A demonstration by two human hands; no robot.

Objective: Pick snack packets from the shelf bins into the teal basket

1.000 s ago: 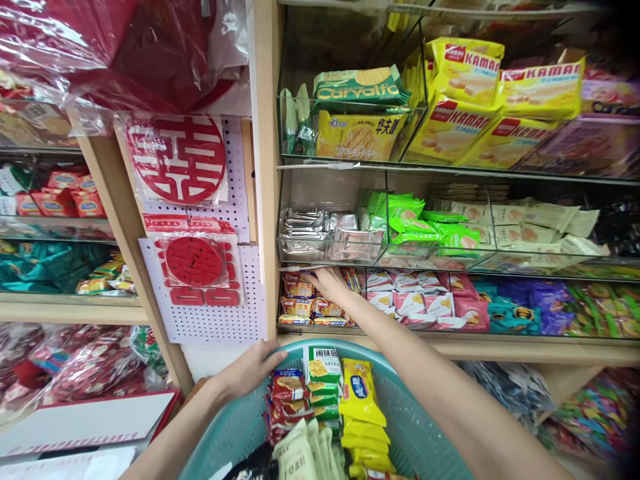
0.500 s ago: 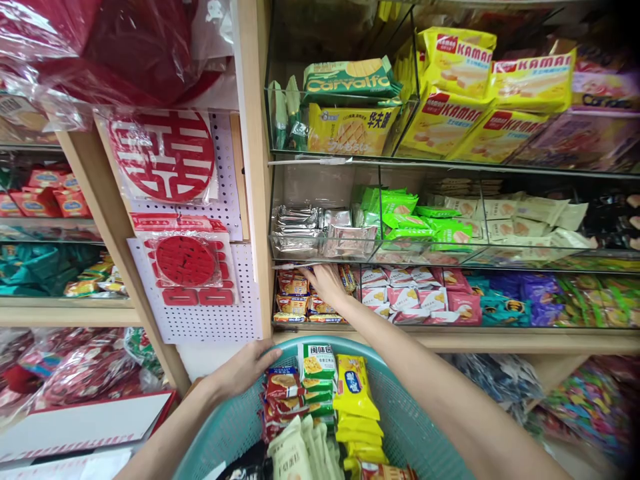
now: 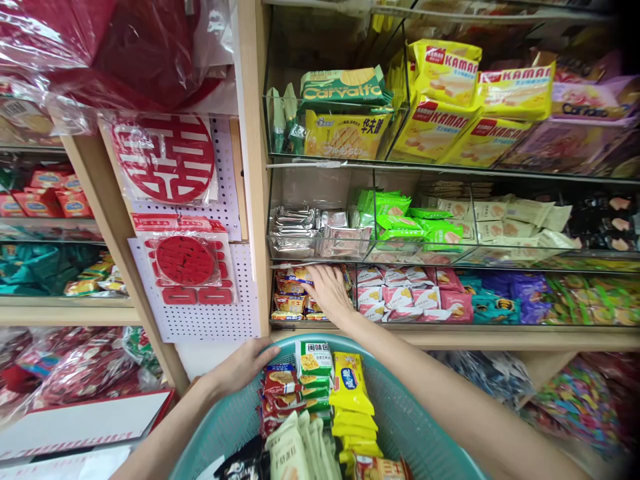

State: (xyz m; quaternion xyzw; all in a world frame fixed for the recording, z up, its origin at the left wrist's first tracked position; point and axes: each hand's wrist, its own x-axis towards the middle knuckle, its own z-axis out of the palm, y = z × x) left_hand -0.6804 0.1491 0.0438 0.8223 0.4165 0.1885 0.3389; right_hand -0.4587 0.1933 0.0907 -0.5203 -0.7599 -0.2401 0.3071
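My right hand (image 3: 327,292) reaches into the lowest glass shelf bin and lies palm down on the orange snack packets (image 3: 293,293) stacked there, fingers spread over them. My left hand (image 3: 245,365) rests on the far rim of the teal plastic basket (image 3: 400,413), fingers curled over the edge. The basket holds rows of red packets (image 3: 280,387), green packets (image 3: 314,363), yellow packets (image 3: 350,393) and pale packets (image 3: 295,447).
Glass-fronted shelves hold silver packs (image 3: 310,233), green packs (image 3: 400,217), pink packs (image 3: 415,297), yellow KAMAN bags (image 3: 450,100) and a green Carvalfo bag (image 3: 345,87). Red paper decorations (image 3: 163,157) hang on a pegboard at left. A wooden upright (image 3: 253,167) divides the shelves.
My right hand has drawn back a little toward the front of the bin and spread over the orange packets. The left hand stays on the basket rim.
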